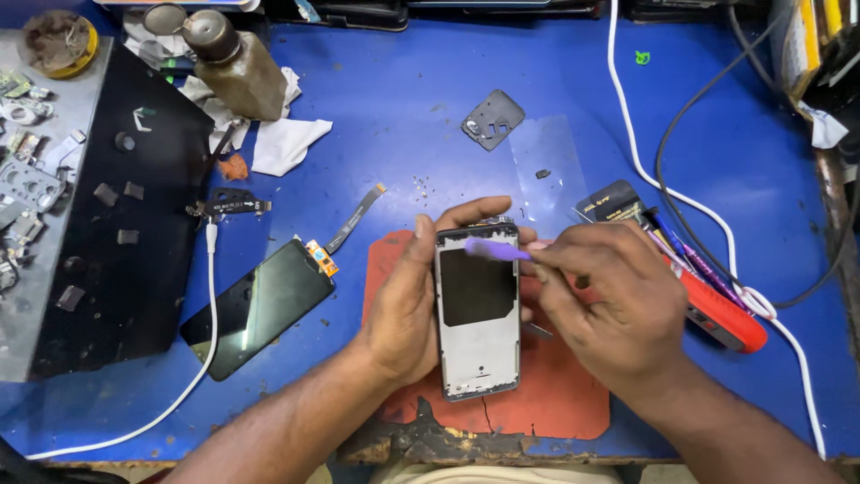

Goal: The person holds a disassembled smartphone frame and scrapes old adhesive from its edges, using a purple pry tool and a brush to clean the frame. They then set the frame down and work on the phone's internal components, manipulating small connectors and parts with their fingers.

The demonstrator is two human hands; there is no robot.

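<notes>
Loose black screen panel w/ flex cable left of the red mat, brown bottle & white cloth top left, red-handled tool right, white cable across blue bench

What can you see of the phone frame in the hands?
The phone frame is a silvery metal-looking shell with a dark rectangular patch on its upper half and pale bare plate below. It lies upright over the red mat. The left hand grips its left edge; the right hand presses a purple tool near its top.
</notes>
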